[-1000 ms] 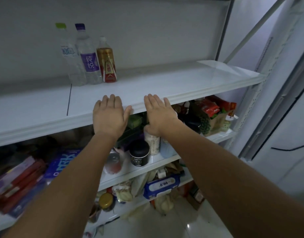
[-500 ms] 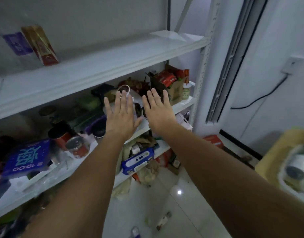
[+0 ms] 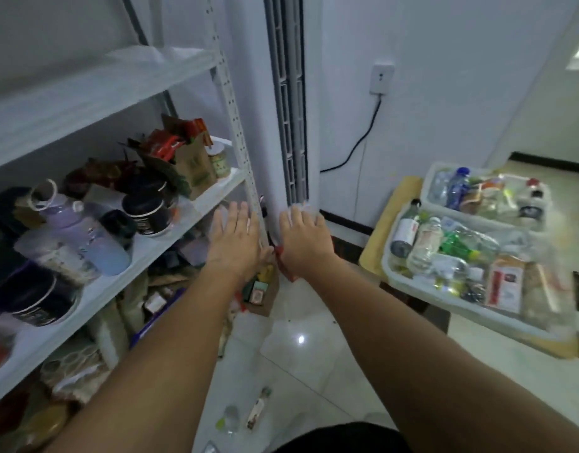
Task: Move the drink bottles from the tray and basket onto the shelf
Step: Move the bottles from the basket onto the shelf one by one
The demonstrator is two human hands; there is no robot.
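Clear plastic drink bottles (image 3: 424, 243) lie heaped in the white plastic tray (image 3: 445, 297), well apart from the empty, straight-fingered left hand (image 3: 236, 243) and right hand (image 3: 303, 238), so pulling one out may send neighbours rolling off.

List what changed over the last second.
Both hands came off the front edge of the top shelf; the left hand and right hand now hover lower, beside the shelf post. The head turned right: the three shelved bottles left view, the tray and basket came in. Unchanged: both hands flat, open, holding nothing.
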